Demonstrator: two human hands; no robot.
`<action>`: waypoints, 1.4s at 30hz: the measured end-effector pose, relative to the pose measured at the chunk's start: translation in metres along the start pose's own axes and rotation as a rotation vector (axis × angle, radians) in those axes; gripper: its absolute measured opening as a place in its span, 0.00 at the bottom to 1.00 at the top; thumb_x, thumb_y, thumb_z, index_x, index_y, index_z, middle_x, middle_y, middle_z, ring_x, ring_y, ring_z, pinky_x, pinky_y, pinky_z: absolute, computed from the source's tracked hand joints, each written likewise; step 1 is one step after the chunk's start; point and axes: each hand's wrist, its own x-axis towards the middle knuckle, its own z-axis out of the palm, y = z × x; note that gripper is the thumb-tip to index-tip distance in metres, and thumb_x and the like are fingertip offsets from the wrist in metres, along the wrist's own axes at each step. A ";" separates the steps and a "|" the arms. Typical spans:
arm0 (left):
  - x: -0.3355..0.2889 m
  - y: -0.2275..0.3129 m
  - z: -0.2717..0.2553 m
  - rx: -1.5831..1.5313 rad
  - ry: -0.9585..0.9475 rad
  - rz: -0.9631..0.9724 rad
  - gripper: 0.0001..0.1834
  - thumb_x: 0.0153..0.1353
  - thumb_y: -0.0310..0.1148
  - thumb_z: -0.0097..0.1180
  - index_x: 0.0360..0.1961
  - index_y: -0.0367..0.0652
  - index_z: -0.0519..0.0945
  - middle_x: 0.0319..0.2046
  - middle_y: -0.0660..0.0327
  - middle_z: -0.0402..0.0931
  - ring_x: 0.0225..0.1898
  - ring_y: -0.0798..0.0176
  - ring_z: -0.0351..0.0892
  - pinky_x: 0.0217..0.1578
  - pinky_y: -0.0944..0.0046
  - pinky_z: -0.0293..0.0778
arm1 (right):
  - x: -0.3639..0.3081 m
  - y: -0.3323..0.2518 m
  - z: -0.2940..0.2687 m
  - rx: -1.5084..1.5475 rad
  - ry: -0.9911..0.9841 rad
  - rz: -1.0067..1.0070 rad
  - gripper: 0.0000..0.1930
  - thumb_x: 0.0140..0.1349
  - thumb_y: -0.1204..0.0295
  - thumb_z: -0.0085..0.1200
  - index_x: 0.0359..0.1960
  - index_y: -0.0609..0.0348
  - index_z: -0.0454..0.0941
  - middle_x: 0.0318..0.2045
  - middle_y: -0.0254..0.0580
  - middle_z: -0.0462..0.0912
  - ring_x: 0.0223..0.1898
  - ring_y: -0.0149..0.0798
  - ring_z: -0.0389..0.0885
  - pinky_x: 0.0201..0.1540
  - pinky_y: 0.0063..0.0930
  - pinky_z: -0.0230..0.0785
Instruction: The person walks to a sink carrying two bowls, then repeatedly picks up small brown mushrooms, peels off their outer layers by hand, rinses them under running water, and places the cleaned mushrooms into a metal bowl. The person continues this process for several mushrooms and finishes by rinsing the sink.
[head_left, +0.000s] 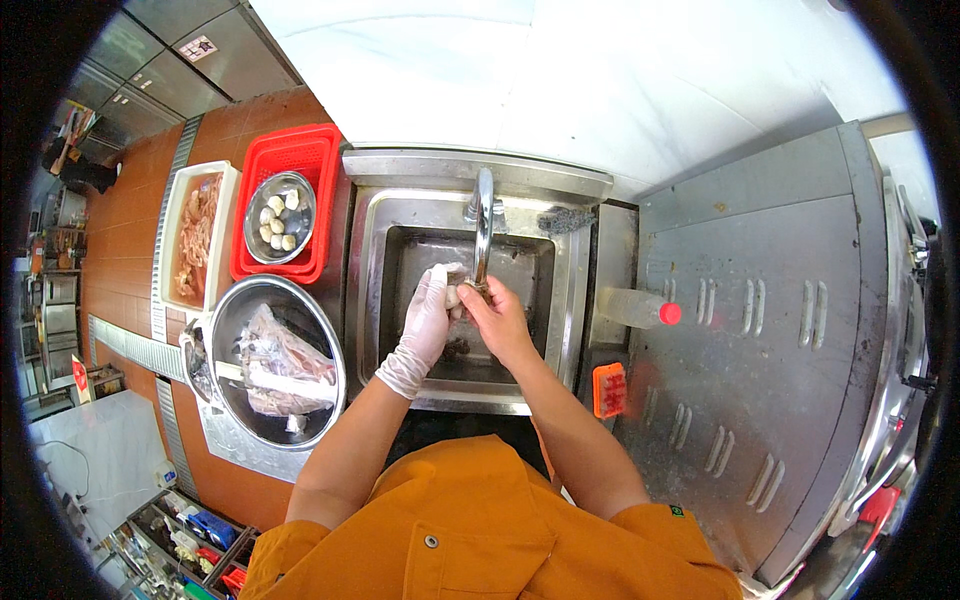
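Hands: two, left hand (424, 325) and right hand (500, 320)
Held piece (453, 297): one
Sink (525, 265): one
Faucet (485, 215): one
Filled bowls: two, small bowl (304, 223) and large bowl (248, 425), left side
Pale lumps (288, 242): about eight, upper left
Tub (228, 205): one, upper left
Bottle (628, 308): one, right of centre
Brush (609, 390): one

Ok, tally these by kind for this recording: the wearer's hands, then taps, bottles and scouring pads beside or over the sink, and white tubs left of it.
Hands: 2, gloved left hand and bare right hand
Taps: 1, steel tap
Bottles: 1, red-capped bottle
Scouring pads: 1, dark pad
White tubs: 1, white tub
Total: 6
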 end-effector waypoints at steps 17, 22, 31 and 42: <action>0.007 0.003 0.014 -0.071 0.136 0.054 0.21 0.80 0.53 0.47 0.41 0.47 0.76 0.25 0.70 0.73 0.22 0.76 0.66 0.24 0.71 0.63 | 0.005 0.009 0.013 -0.140 0.102 -0.106 0.12 0.75 0.66 0.57 0.49 0.64 0.77 0.30 0.34 0.83 0.30 0.26 0.79 0.33 0.26 0.73; 0.014 0.004 0.002 -0.301 -0.011 -0.100 0.23 0.82 0.51 0.42 0.50 0.43 0.79 0.25 0.68 0.72 0.20 0.74 0.60 0.21 0.69 0.56 | 0.003 0.006 0.006 0.083 0.127 0.046 0.09 0.74 0.68 0.56 0.47 0.62 0.78 0.25 0.31 0.80 0.25 0.24 0.76 0.30 0.23 0.70; 0.017 0.010 0.001 -0.276 -0.101 -0.194 0.21 0.81 0.49 0.44 0.55 0.42 0.79 0.31 0.67 0.76 0.21 0.73 0.63 0.24 0.71 0.61 | -0.010 -0.008 -0.006 -0.027 0.125 -0.057 0.08 0.73 0.68 0.59 0.44 0.59 0.81 0.29 0.30 0.82 0.26 0.21 0.75 0.28 0.18 0.66; 0.029 0.014 0.006 0.447 -0.508 -0.199 0.39 0.63 0.28 0.54 0.78 0.43 0.62 0.45 0.61 0.87 0.24 0.68 0.73 0.27 0.68 0.71 | -0.025 0.051 -0.069 -1.002 0.134 0.084 0.32 0.65 0.53 0.63 0.59 0.72 0.78 0.58 0.68 0.80 0.59 0.62 0.80 0.62 0.47 0.72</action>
